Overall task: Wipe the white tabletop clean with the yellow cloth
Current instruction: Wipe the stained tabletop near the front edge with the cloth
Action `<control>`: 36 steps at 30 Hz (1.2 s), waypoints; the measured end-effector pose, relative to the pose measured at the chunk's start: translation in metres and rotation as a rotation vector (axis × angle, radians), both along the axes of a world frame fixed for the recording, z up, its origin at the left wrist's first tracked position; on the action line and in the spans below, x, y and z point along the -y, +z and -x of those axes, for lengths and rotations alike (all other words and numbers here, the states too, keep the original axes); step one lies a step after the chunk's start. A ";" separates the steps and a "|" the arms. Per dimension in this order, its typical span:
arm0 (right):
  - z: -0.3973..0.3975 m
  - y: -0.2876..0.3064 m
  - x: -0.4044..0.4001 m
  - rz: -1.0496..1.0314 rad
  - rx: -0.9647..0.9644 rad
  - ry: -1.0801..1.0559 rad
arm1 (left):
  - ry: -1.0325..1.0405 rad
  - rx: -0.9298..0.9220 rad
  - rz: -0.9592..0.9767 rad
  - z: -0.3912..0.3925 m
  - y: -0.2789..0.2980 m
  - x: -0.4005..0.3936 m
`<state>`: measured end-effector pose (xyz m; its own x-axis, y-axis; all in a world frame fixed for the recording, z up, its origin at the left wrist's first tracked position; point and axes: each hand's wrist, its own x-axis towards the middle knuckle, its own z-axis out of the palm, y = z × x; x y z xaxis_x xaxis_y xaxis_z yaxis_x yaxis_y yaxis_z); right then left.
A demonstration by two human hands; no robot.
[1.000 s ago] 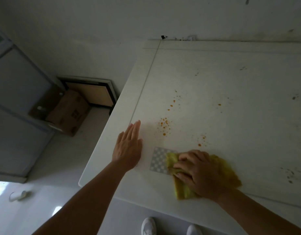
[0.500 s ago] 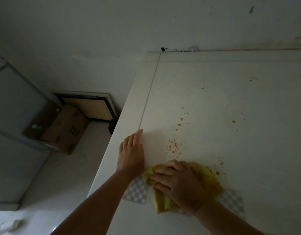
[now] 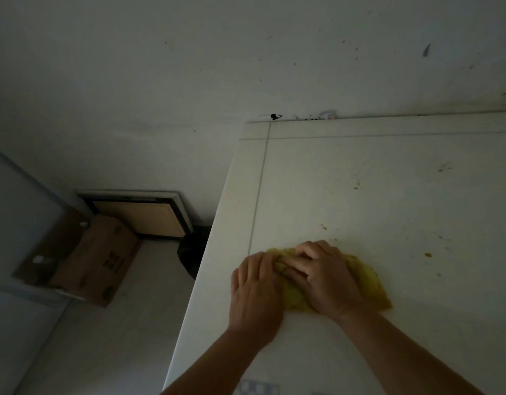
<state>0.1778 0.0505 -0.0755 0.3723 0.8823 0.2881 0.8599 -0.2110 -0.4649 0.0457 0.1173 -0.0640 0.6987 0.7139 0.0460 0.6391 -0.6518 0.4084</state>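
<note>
The cloth (image 3: pixel 368 283) is a yellow, soft, crumpled rag, bunched into a rough wedge on the white surface (image 3: pixel 360 178) near its left edge. Its long axis runs from upper left, by the fingertips, down to the lower right corner, which points toward the person's right side. The right hand (image 3: pixel 323 276) lies palm-down on top of the cloth, fingers curled and pressed into the folds, pinning it flat against the surface. The left hand (image 3: pixel 256 292) rests just beside it on the left, palm-down, fingers together, its fingertips touching the cloth's left end; whether it grips any fabric I cannot tell. Both forearms come in bare from the bottom of the view.

The surface is smooth and matte, with a thin straight groove running parallel to its left edge and another along the far edge. Small orange spots (image 3: pixel 427 255) dot it to the right of and beyond the cloth. The far edge meets a scuffed white wall (image 3: pixel 246 67). To the left, down on the pale floor (image 3: pixel 109 337), a brown cardboard box (image 3: pixel 95 263) sits by a framed panel (image 3: pixel 143 215) leaning at the wall. The light is dim.
</note>
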 end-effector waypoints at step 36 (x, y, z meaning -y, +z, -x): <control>-0.249 0.000 -0.220 -0.072 -0.052 -0.140 | 0.179 0.042 -0.172 -0.108 -0.020 -0.087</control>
<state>0.4273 0.2701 -0.0756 0.5057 0.7986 0.3263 0.7992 -0.2911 -0.5259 0.1536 0.2044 -0.0842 0.5569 0.8051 0.2040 0.7354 -0.5922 0.3294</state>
